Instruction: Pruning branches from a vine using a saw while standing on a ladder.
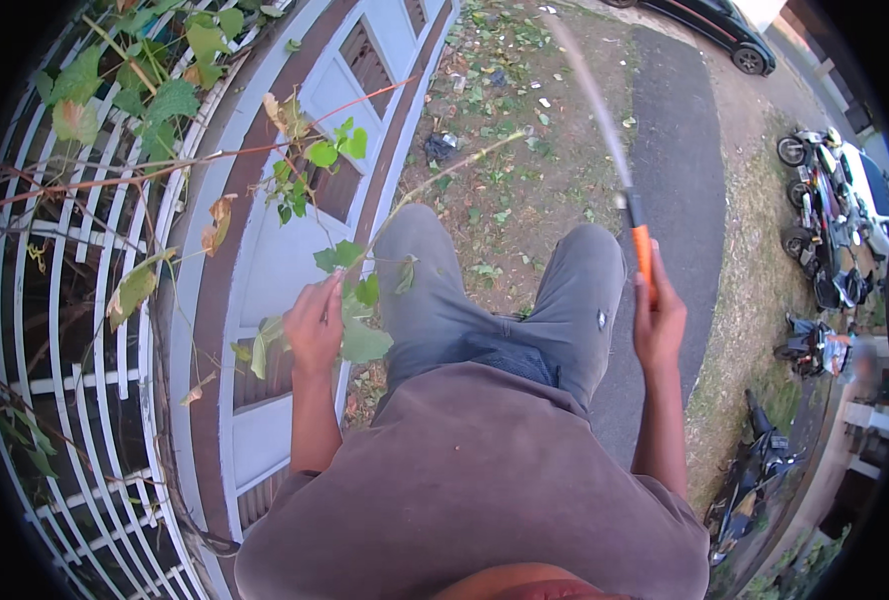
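My left hand (pixel 315 322) is closed on a leafy vine stem (pixel 445 175), beside the wall at left. The stem slants up and right from my fingers to a bare tip, with green leaves (pixel 367 341) hanging around the hand. My right hand (pixel 661 318), out to the right, grips a tool with an orange handle (pixel 643 250). Its long, thin blade (pixel 597 100) points up and away, smeared by motion; whether it is a saw or a plain blade I cannot tell. The blade and the stem are apart.
At left are a white slatted grille (pixel 105 300) with vines (pixel 170 115) and a blue-white and brown wall (pixel 265 260). Ahead lies littered soil (pixel 535 80) beside a dark paved strip (pixel 675 150). Motorcycles (pixel 815 215), a seated person (pixel 815 345) and a black car (pixel 720 30) are farther off.
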`<state>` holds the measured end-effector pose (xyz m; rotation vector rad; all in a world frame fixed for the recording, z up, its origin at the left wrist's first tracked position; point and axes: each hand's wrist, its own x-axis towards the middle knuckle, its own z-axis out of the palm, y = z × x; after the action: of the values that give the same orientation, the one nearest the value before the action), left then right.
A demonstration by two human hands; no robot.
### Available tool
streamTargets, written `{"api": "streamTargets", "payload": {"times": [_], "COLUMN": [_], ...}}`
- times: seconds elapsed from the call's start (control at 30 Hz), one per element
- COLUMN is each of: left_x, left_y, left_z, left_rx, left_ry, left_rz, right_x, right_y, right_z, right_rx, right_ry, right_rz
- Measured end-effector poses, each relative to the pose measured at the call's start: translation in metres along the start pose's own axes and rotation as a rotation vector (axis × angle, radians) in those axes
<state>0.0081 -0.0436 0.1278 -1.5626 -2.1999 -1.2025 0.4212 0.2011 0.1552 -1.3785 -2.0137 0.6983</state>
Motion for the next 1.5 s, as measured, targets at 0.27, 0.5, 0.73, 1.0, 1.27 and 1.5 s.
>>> {"api": "streamTargets", "payload": {"times": [0.27,0.5,0.73,1.0,1.27,1.5], "left_x": [0.026,0.015,0.015,0.015,-0.001,0.016], "left_y": [0.009,-0.006,0.01,0.033,0.018,0.032], "left_z": [-0.017,-0.038,-0.004,0.022,0.019,0.05], "left_rx": [0.139,0.104,-0.037,-0.196,-0.177,-0.294], "left_ry": [-0.011,0.057,0.001,-0.046,-0.027,0.056], "left_rz": [0.227,0.1,-0.095,-0.182,-0.229,-0.217], "right_x": [-0.017,0.005,-0.023,-0.037,0.001,-0.032], "right_y": [-0.039,0.052,-0.032,-0.058,-0.005,-0.049], "right_z": [0.035,0.023,0.047,0.082,0.065,0.067], "right_rx": [-0.145,0.062,0.13,-0.021,-0.155,-0.079], "right_ry": [-0.472,-0.022,-0.172,-0.479,-0.259,-0.404], "right_rz": [-0.269,0.069,-0.163,-0.488,-0.128,-0.436]}}
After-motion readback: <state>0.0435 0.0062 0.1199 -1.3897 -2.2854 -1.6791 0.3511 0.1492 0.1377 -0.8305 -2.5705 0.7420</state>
